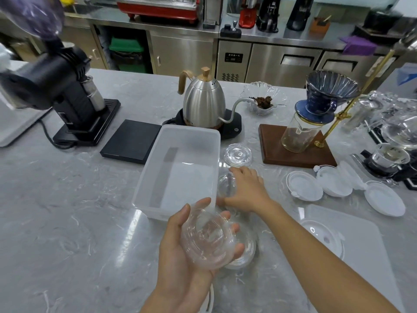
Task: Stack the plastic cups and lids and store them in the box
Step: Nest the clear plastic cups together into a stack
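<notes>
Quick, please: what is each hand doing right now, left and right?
Left hand: fingers hold stacked clear lids.
Right hand: on a clear cup; grip cannot be told.

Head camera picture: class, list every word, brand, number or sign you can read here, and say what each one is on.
None can be read for sure.
Kettle: dark lettering low on its steel body, too blurred to read.
Under-counter fridge panel: pale characters on a black display, too small to read.
Kettle base: a small round symbol, no words.
</notes>
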`<state>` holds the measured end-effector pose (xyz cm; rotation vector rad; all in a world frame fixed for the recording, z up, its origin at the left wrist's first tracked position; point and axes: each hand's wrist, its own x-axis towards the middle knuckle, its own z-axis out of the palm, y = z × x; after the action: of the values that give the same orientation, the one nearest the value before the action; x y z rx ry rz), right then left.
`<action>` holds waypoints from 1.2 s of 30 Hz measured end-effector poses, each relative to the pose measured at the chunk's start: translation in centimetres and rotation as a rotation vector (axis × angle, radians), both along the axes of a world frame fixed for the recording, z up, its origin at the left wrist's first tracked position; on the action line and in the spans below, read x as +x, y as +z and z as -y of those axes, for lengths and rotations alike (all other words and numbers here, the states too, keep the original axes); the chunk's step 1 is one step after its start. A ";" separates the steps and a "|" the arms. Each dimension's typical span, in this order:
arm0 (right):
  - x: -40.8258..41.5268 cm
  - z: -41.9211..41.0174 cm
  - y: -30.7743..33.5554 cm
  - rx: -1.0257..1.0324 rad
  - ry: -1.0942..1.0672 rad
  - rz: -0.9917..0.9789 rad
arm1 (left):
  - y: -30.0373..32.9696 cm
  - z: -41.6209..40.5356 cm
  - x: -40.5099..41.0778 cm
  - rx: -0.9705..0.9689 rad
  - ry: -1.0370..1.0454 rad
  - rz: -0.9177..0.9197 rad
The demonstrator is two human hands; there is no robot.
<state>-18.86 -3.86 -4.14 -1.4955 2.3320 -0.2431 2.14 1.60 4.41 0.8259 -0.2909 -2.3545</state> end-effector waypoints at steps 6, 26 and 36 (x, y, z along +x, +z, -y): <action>-0.3 -0.3 0.0 -0.087 -0.015 0.079 | 0.1 0.3 0.3 -0.001 0.004 0.014; 3.4 -12.3 10.4 -0.310 0.151 0.557 | -1.2 -0.8 -0.8 -0.149 -0.113 0.068; 4.6 -12.6 11.7 -0.192 0.251 0.607 | -1.8 -1.3 -1.1 -0.400 -0.175 0.091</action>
<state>-14.21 8.79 7.52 -1.5125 1.6648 -0.7523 1.09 2.92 2.57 0.7347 -0.8712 -2.3041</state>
